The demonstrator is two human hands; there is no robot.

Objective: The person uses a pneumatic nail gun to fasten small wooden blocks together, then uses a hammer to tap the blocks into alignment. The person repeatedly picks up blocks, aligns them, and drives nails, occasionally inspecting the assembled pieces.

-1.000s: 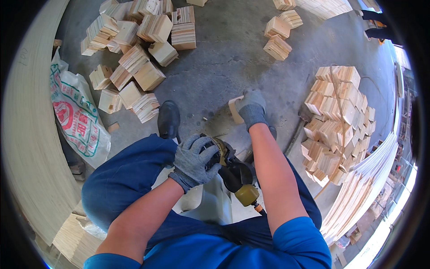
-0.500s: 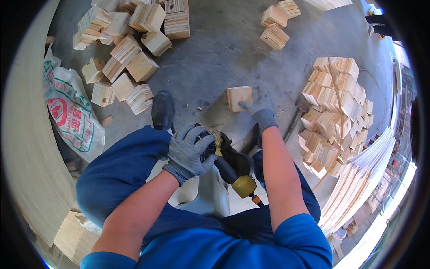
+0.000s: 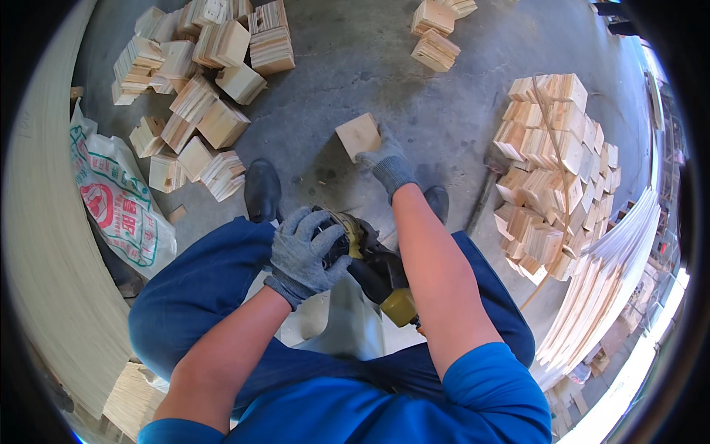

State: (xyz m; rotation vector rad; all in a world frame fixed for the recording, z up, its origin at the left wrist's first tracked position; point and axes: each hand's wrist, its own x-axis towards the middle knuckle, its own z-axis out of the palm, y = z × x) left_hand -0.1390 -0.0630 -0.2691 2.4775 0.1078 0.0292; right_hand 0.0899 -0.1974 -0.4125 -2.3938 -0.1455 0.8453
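Over the last half second the right hand (image 3: 384,159) and its wooden block (image 3: 359,137) have shifted leftward in view, the block turning askew, while the left hand (image 3: 303,251) has stayed on the black-and-yellow power tool (image 3: 366,277). The block is held off beyond the tool, the right fingers clamped on it with the thumb across its near face; the left fingers are wrapped around the tool's rounded top. A loosened thumb could let the block slip, since the gloved grip takes it by one side only. With a single hand on the tool between the knees, a kick or twist might carry it toward the trousers (image 3: 200,296); whether it is running I cannot tell. The right forearm passes close over its tail end and could knock it. Underneath is a grey, stained concrete floor (image 3: 318,96), with a heap of wood blocks (image 3: 222,122) at the left and a corded stack (image 3: 543,177) at the right. A printed white sack (image 3: 122,200) lies beside a large pale board (image 3: 52,222), and thin wooden sheets (image 3: 599,296) lie at the right edge.
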